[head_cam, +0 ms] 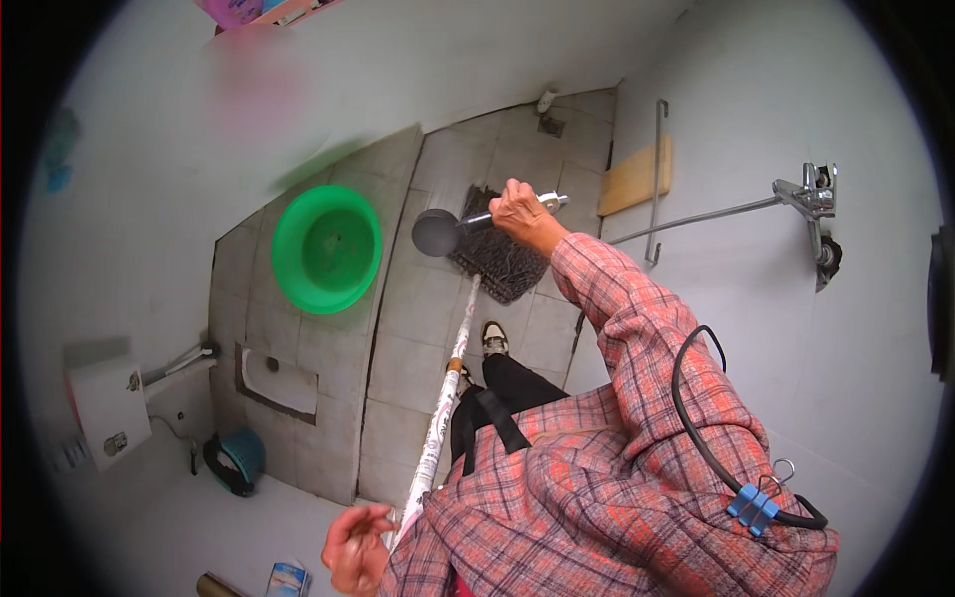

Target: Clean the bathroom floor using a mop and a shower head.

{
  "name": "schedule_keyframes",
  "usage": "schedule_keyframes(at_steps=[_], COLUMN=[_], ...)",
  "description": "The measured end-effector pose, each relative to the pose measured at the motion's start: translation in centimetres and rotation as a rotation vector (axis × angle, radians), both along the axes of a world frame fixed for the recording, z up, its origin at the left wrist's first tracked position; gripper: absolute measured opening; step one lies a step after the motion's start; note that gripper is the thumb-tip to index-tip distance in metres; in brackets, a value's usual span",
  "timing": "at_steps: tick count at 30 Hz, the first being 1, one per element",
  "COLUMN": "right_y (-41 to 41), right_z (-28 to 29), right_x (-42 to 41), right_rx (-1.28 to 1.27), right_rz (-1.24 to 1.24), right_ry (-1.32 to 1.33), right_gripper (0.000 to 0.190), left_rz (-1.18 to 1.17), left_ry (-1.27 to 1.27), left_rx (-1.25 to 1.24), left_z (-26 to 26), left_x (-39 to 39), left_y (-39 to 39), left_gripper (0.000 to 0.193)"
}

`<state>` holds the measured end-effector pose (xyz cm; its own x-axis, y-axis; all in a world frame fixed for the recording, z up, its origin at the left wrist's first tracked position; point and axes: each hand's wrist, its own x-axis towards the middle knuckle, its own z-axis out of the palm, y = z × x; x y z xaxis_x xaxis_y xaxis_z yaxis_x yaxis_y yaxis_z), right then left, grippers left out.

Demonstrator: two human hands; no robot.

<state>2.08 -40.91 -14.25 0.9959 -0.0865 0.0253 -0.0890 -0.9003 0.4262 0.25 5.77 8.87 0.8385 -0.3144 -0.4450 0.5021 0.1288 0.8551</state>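
Observation:
My right hand [522, 213] grips the dark handle of a hand-held shower head [436, 232]. Its round black head points left, and a pale fitting [552, 201] shows at the other end. Below it on the floor lies a dark, shaggy mop head [515, 261], partly covered by my hand and the shower head. The mop's patterned white pole [436, 429] slants back towards my body. Beside the pole's upper end is my left hand [358, 548], fingers curled; whether it grips the pole cannot be made out. My sleeve hides the pole's end.
A green plastic basin [282, 250] stands on the raised tiled step, near a squat toilet [280, 384] and a teal bin [250, 448]. Along the right wall are a metal rail [656, 164], a wooden board [634, 183] and a mixer tap [806, 194]. A floor drain [550, 125] lies beyond the mop.

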Motion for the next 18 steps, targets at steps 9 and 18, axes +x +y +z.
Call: schedule_keyframes(at_steps=[9,18], right_y=[-3.1,-5.8], right_z=[0.0,1.3], right_x=[-4.3,-5.4], right_rx=[-0.116,-0.136], right_rz=[-0.135,-0.135], right_ry=[-0.014,-0.073], right_gripper=[0.011,0.01], left_rz=[-0.19,-0.175], left_ry=[-0.531,-0.644], left_rx=[-0.401,-0.39], left_z=[3.1,3.5], left_x=[-0.9,-0.3], left_y=[3.3,3.7], left_gripper=[0.058,0.051])
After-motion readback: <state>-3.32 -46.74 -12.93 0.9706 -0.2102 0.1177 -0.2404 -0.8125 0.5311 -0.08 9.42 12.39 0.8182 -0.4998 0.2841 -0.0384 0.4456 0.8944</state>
